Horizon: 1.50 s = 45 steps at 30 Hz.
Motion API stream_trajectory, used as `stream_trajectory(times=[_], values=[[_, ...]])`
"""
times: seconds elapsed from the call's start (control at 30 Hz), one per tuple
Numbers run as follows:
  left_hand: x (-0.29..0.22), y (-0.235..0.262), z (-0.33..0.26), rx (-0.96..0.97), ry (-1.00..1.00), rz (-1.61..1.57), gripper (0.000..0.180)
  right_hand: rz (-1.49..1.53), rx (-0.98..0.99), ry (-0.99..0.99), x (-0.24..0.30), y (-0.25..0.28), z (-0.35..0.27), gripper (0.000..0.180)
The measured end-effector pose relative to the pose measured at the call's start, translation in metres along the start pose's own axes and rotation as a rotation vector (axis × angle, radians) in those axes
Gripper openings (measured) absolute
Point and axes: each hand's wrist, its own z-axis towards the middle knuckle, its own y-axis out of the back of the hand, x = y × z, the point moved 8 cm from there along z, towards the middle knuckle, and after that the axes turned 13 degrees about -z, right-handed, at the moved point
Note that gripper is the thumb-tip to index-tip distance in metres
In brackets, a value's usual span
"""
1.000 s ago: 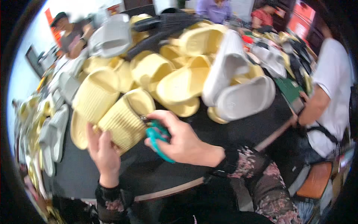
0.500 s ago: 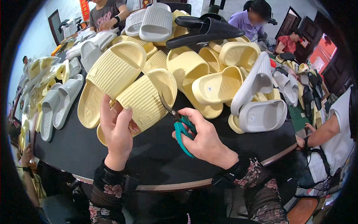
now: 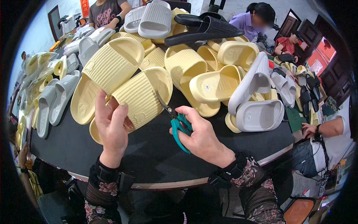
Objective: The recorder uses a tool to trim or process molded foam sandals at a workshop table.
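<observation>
My left hand (image 3: pixel 113 130) is closed on a yellow ribbed slide slipper (image 3: pixel 145 99), thumb at the strap's edge and other fingers partly hidden behind it. A second yellow slipper (image 3: pixel 113 63) lies tilted against its far left side, by my index fingertip. In my right hand (image 3: pixel 203 134) is a pair of small scissors (image 3: pixel 174 126) with teal handles. Their dark blades point up and away, over the right side of the near slipper's strap. Whether the blades touch the slipper I cannot tell.
More yellow slippers (image 3: pixel 186 71), grey-white ones (image 3: pixel 261 115) and black ones (image 3: pixel 209 31) are heaped beyond my hands on the black table (image 3: pixel 160 164). Grey slippers (image 3: pixel 65 97) stand at the left. Several people are around the table; one person's hand (image 3: pixel 308 130) rests at the right edge.
Both hands, the held slipper and the scissors appear slightly further left, as does most of the scene. My grips look the same. The hand at the right edge has spread its fingers.
</observation>
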Motion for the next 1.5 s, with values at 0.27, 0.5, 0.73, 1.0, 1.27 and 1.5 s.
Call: stream_trajectory(times=[0.27,0.5,0.73,1.0,1.27,1.5], values=[[0.001,-0.002,0.001,0.011,0.01,0.092,0.056,0.081,-0.052,-0.014,-0.006,0.001,0.001,0.04],[-0.001,-0.003,-0.001,0.042,0.035,0.171,0.057,0.03,-0.046,-0.048,-0.006,-0.001,0.001,0.045],[-0.003,-0.009,-0.005,0.127,-0.022,0.242,0.061,-0.024,-0.071,-0.015,-0.001,0.005,0.001,0.044],[0.019,-0.003,-0.006,0.119,0.103,0.174,0.06,0.027,-0.151,-0.001,-0.008,0.008,-0.004,0.039],[0.021,0.028,0.037,0.001,0.168,-0.208,0.034,0.245,-0.15,-0.037,-0.005,-0.002,0.001,0.046],[0.036,0.042,0.042,-0.043,0.227,-0.314,0.014,0.311,-0.137,-0.065,0.001,-0.002,0.0,0.046]])
